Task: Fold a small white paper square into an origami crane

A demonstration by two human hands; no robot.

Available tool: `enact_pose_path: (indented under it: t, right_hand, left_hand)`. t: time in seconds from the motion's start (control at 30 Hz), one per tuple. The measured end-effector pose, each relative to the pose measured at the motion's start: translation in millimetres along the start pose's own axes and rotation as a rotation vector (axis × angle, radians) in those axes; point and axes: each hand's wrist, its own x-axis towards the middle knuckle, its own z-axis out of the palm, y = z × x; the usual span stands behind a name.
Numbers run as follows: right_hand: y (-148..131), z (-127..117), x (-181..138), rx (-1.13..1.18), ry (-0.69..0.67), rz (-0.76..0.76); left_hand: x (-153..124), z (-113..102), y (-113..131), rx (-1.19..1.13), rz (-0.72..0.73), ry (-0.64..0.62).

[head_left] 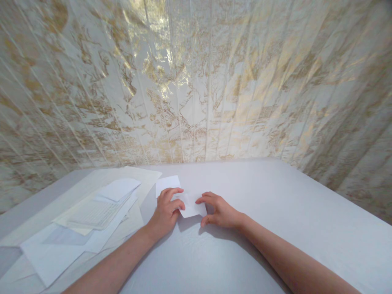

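Note:
A small white piece of paper (pixel 192 209) with creases lies between my two hands, its near edge raised a little off the table. My left hand (pixel 168 207) pinches its left side between thumb and fingers. My right hand (pixel 216 210) is at the paper's right edge, thumb and fingers apart, with the fingertips at or very near the paper. Just behind my left hand, another flat white paper (pixel 167 183) rests on the table, partly covered by the fingers.
On the left lies a spread pile of papers: a lined written sheet (pixel 94 212), white sheets (pixel 55 253) and a folded white paper (pixel 119 189), over larger cream sheets (pixel 143 176). The pale table (pixel 275 192) meets a gold-patterned curtain (pixel 196 102) at its back edge.

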Motion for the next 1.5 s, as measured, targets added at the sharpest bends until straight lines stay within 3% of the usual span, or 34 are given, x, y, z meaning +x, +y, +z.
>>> enact_pose_path:
  t: [0.2,0.37,0.7,0.87,1.0,1.13,1.37,1.5]
  right_hand:
    - [1.1,-5.3,2.3,0.017,-0.056,0.069]
    - [0.6,-10.6,0.0,-0.061,-0.168,0.01]
    - [8.9,8.6,-3.8,-0.358,0.186,-0.023]
    - [10.2,7.1,-6.8,-0.397,0.148,-0.104]
    - [8.9,10.0,-7.5,-0.295,0.067,-0.182]
    - [3.6,14.9,-7.9,-0.225,0.066,-0.163]
    - [-0.6,22.2,1.1,-0.137,0.123,0.131]
    - [-1.7,26.7,9.5,-0.15,0.167,0.283]
  left_hand:
    - [-0.9,-6.9,3.5,0.099,0.188,-0.045]
    - [-0.1,-4.2,3.1,0.104,0.257,-0.141]
    - [-0.5,-4.8,1.2,0.092,0.21,-0.201]
    - [-3.4,-5.1,3.3,0.099,0.189,-0.205]
    - [-6.2,-5.8,6.7,0.102,0.15,-0.23]
    - [-6.5,-5.7,9.7,0.085,0.1,-0.273]
    - [2.9,-5.5,10.1,0.068,-0.285,-0.311]
    - [7.7,-6.3,7.0,0.082,-0.378,-0.332]
